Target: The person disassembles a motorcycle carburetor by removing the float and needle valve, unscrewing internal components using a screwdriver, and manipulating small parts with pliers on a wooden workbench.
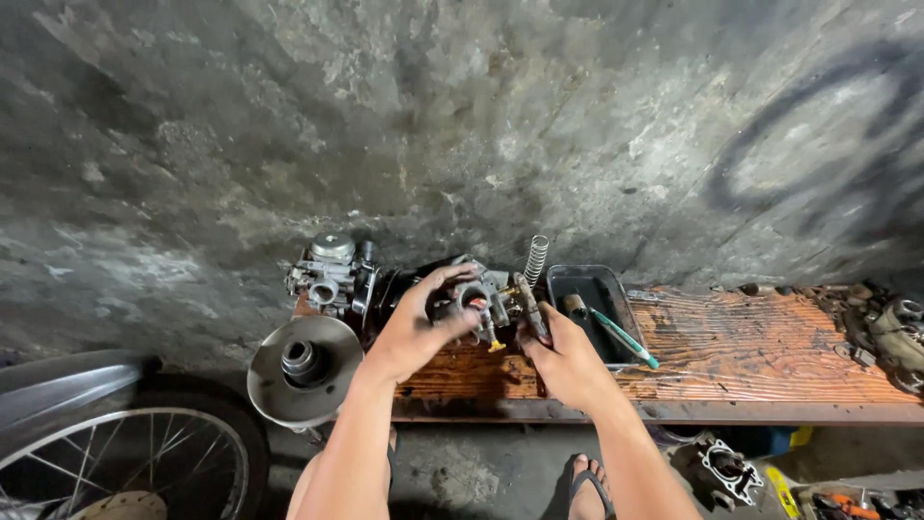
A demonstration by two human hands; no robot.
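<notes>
Greasy metal carburettor (474,297) held over the wooden tabletop (731,356), just left of the black tray (599,289). Left hand (416,323) wrapped around its body, grip clamped on it. Right hand (563,358) closed on a slim tool (528,304) touching the carburettor's right side. Coil spring (535,258) standing behind it, second carburettor (327,273) and round pulley disc (304,371) to its left (green-handled brush (624,337) in the tray).

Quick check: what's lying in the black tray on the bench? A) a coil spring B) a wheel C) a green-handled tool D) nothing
C: a green-handled tool lies slantwise in the black tray, right of the right hand; the spring stands outside it.
</notes>
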